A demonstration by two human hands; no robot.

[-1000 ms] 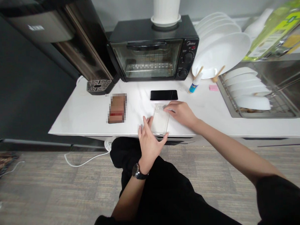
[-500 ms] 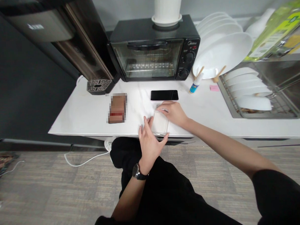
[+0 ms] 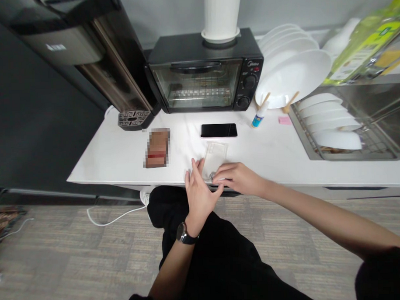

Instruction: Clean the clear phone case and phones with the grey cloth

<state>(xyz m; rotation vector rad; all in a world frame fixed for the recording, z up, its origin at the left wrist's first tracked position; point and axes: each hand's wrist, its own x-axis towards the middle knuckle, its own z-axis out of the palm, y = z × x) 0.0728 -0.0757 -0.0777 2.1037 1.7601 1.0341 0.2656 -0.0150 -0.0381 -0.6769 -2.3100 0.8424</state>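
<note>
A clear phone case (image 3: 215, 153) lies flat at the counter's front edge, with a black phone (image 3: 218, 130) lying face up just behind it. My left hand (image 3: 200, 191) steadies the case, fingers along its left side and thumb spread toward its near right corner. At the near end of the case, my right hand (image 3: 235, 177) has its fingers pinched together low over the surface. A small shiny, greyish bit (image 3: 212, 176) shows at those fingertips; its kind is too small to tell. The right fingers partly cover the near right corner.
A blurred brown box (image 3: 158, 148) lies left on the white counter (image 3: 102, 158). Behind stand a toaster oven (image 3: 201, 86) and a drinks machine (image 3: 133, 119). Rightward are a small blue-labelled bottle (image 3: 257, 120), a pink piece (image 3: 284, 120), white plates (image 3: 295, 72) and a sink rack (image 3: 304, 137).
My right hand has moved from the far end of the clear phone case toward me, to its near end. The left hand stays at the case's near left side.
</note>
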